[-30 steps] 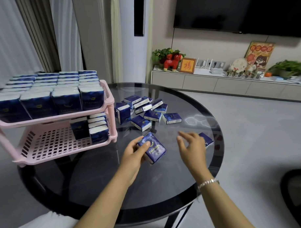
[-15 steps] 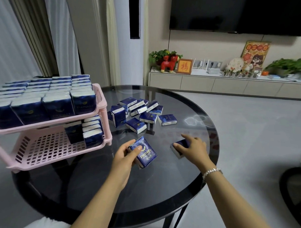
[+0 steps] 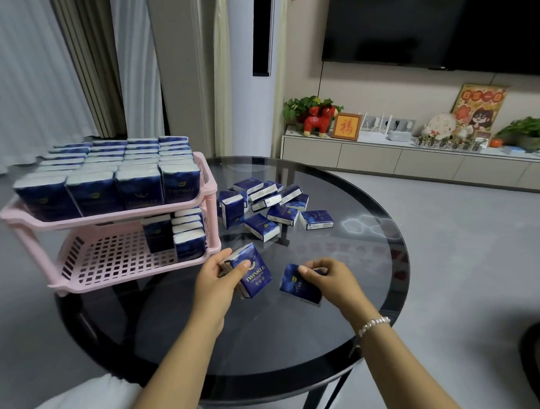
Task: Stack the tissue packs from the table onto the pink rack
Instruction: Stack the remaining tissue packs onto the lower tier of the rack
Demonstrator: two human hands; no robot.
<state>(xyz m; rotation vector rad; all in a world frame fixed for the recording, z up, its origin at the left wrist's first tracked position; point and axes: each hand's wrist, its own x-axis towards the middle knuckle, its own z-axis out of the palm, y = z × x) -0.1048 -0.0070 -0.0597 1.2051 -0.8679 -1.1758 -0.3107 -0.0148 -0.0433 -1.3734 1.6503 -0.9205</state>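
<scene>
At a round, dark glass table with a black rim [image 3: 395,248], a person's left hand [image 3: 214,282] grips a dark blue "Twinkle" tissue pack [image 3: 254,272], thumb curled across its face and fingers wrapped behind, holding it just off the near right corner of a pink two-tier plastic rack [image 3: 116,260]. Whether a second pack sits behind it cannot be told. The right hand [image 3: 330,280], a beaded bracelet [image 3: 373,324] at its wrist, pinches another blue tissue pack [image 3: 299,285] low over the glass, just right of the first. A loose heap of matching blue packs [image 3: 268,204] lies farther back on the table. The rack's upper tier is filled with upright rows of packs [image 3: 116,174]; a few more [image 3: 182,235] stand at the right end of the lower tier.
</scene>
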